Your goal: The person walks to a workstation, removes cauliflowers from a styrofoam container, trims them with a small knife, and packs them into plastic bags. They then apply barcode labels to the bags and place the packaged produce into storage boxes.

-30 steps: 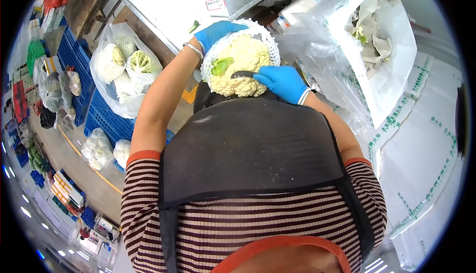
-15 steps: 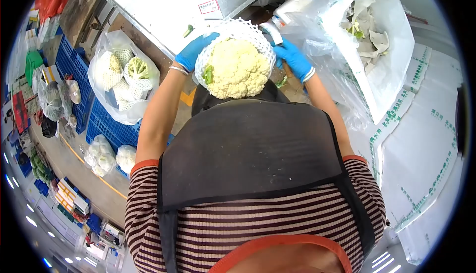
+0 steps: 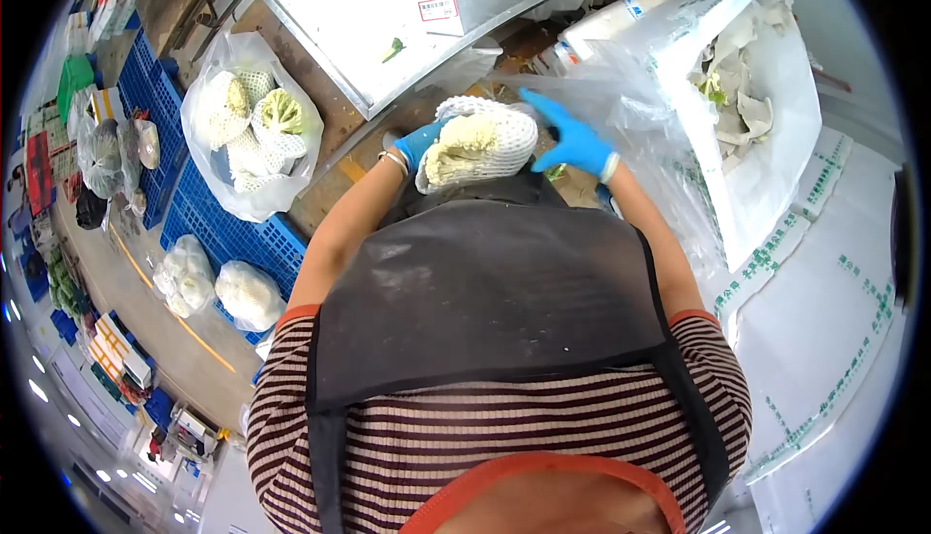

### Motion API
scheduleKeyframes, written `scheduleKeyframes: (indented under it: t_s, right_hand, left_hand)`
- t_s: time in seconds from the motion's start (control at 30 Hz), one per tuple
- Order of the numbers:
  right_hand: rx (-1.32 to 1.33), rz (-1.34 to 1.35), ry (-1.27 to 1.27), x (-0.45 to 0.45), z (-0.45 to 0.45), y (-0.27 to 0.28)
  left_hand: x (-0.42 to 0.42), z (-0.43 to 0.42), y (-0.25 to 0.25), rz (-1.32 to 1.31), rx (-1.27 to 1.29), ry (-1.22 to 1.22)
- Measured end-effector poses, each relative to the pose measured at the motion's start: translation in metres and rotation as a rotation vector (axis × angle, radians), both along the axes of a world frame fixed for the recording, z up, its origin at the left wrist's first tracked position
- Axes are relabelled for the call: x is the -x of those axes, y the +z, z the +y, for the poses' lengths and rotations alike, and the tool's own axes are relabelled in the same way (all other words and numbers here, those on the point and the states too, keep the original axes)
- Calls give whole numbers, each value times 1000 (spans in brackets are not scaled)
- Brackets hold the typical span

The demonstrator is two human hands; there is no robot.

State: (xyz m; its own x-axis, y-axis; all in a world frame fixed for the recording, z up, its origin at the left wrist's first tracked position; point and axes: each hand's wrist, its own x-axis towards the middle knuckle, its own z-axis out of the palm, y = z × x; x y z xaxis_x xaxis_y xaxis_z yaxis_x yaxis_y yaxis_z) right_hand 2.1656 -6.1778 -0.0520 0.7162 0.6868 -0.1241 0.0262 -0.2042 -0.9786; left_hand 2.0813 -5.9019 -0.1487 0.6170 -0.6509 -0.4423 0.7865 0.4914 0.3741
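A cream cauliflower sits in a white foam net sleeve at my lap, tilted so that the sleeve covers its right side. In a blue glove, my left hand grips it from the left, with its fingers partly behind the net. My right hand, also gloved in blue, is apart from the sleeve on its right. Its thumb and fingers are spread, and nothing shows between them.
Ahead stands a metal table with labels and a leaf scrap. To the left, a plastic bag holds netted cauliflowers above blue pallets. Rightward are a bag of scraps and white boxes.
The cauliflower has tipped and turned, showing less of its head. My right hand has opened; the pale tool it held is out of sight. The view has shifted slightly.
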Motion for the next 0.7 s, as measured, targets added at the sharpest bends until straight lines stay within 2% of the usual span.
scheduleKeyframes:
  t_s: [0.07,0.13,0.17,0.2,0.3,0.37,0.4,0.47,0.53,0.57,0.63,0.67,0.7]
  right_hand:
    - [149,131,65,-15,18,-10]
    - [350,458,122,-39,37,-13]
    - [285,379,127,-50,50,18]
    - [427,413,200,-64,53,22]
    - [212,370,249,-73,58,30]
    - [38,388,276,-62,73,19]
    - [-36,487,266,-52,84,12]
    - [-160,741,223,-36,104,-6]
    - [0,955,268,-39,116,-36]
    - [-99,1044,226,-32,134,-33]
    - [-26,1160,-7,-20,165,-47]
    - [-50,1110,31,-21,181,-53]
    - [-134,1127,78,-24,201,-61]
  left_hand:
    - [-3,-3,0,284,284,35]
    - [-8,5,12,342,372,67]
    - [-12,14,22,315,365,74]
    - [-16,26,33,281,339,74]
    - [-18,61,74,137,135,49]
    - [-4,77,115,139,-142,114]
    - [11,85,91,-4,-105,175]
    - [57,102,41,-1,25,342]
    - [80,121,49,-88,-37,481]
    - [89,138,61,-261,-372,406]
    - [93,171,108,-591,-1044,217]
    - [93,182,133,-311,-1032,479]
    - [93,192,159,-40,-964,844]
